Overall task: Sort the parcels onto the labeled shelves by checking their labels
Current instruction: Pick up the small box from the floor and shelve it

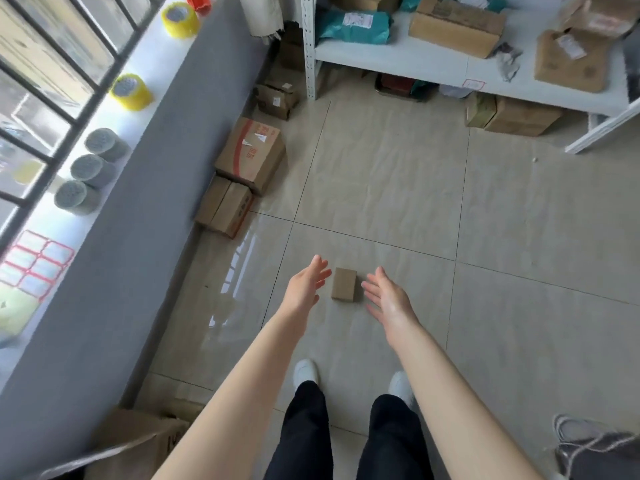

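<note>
Small brown parcel (pixel 344 284) lies flat on the tiled floor (pixel 519 220), alone, near the person's feet. Both arms reach down toward it. Left hand (pixel 307 285) is just left of the parcel, fingers spread and empty; right hand (pixel 387 296) just right of it, palm facing in, also spread and empty. Neither hand touches the parcel, as far as can be told. White shelf (pixel 433 62) at far right holds a teal mailer bag (pixel 356 26) and several cardboard boxes (pixel 456 26); more boxes sit on the floor under it. Along the grey wall at left, a red-printed carton (pixel 251 154) sits just beyond a smaller carton (pixel 224 206). Windowsill (pixel 104 133) at far left carries yellow tape rolls (pixel 131 91) and grey rolls (pixel 91 169). Black trousers and white shoes (pixel 305 370) show at the near edge.
</note>
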